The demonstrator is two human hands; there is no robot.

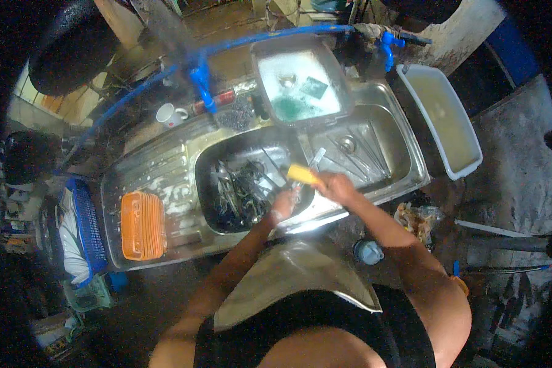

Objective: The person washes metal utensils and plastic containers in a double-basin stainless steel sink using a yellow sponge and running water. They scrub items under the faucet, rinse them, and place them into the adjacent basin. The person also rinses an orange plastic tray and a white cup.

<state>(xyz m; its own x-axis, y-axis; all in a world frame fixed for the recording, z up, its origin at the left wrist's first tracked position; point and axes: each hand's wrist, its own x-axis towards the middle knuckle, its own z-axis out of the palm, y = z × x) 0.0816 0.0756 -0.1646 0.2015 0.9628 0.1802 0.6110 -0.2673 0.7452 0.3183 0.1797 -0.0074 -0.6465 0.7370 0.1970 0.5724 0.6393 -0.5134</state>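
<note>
My right hand [338, 187] grips a yellow sponge [302, 175] over the divider between two steel sink basins. Just to its left, my left hand [284, 204] is closed around a slim metal utensil [297, 187], mostly hidden by fingers and sponge. A pale flat end [318, 156] shows beyond the sponge; whether it belongs to that utensil I cannot tell. Below my hands, the left basin [207, 142] holds a heap of metal cutlery [239, 193]. Several long thin metal utensils [368, 149] lie in the right basin [395, 138] around its drain.
Stacked orange plastic trays [142, 225] stand on the wet drainboard [175, 161]. Behind the basins sits a tub of soapy water [299, 83] with a green scouring pad [314, 88]. Blue taps [203, 85], a white mug [171, 115], a grey basin [446, 119] and a blue basket [89, 225] surround the sink.
</note>
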